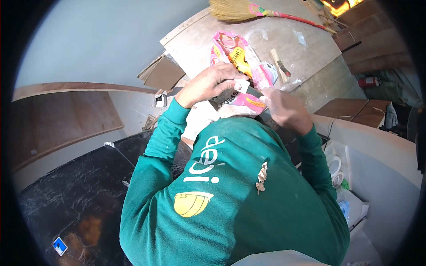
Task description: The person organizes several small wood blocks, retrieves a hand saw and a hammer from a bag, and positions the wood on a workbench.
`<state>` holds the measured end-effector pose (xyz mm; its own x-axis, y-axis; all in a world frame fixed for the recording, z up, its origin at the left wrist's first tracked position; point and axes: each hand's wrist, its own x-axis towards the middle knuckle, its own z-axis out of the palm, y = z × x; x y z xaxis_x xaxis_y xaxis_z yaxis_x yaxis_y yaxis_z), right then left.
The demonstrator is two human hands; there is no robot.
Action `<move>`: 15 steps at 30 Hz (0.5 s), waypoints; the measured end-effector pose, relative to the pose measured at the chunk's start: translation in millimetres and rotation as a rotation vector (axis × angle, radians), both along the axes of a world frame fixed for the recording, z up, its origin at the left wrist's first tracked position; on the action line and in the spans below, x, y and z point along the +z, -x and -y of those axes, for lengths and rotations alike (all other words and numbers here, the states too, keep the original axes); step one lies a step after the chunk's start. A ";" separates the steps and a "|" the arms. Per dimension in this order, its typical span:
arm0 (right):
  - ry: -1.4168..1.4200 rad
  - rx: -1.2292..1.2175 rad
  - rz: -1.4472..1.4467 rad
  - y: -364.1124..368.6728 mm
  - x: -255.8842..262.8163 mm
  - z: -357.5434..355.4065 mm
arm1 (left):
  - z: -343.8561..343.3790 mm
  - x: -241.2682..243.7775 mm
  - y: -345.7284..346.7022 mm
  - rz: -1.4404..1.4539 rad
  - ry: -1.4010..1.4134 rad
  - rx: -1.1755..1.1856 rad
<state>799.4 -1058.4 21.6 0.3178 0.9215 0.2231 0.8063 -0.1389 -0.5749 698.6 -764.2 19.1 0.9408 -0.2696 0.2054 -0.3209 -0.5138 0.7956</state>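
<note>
Between the thumb and fingers of my left hand (216,81) is a small white flat piece (242,85). My right hand (286,106) grips a narrow grey flat strip (255,92), perhaps a blade, whose far end meets the white piece. How the two join is hidden by my fingers. Just beyond and beneath both hands lies an open pink printed plastic bag (261,73), with a yellow packet (240,61) in its mouth. A wooden-handled tool (280,66) with a dark metal part rests on the board to the right of the bag.
A straw broom (233,10) lies across the far end of the pale board (196,43). Folded cardboard (162,72) leans at the left. Black plastic sheeting (83,186) covers a surface beside me. Tape rolls (333,165) sit in a recess on the right, beyond a curved ledge (372,139).
</note>
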 end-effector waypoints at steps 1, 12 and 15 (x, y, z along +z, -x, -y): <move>-0.075 0.019 0.063 2.5 -6.1 -1.7 | 3.6 -2.5 -0.5 0.021 -0.029 -0.025; -0.078 -0.141 0.077 20.0 -9.6 -27.0 | 67.7 17.3 -14.3 -0.031 0.158 0.056; 0.190 -0.307 -0.267 -1.1 -1.4 -17.6 | 76.4 0.1 -24.9 0.003 0.202 0.284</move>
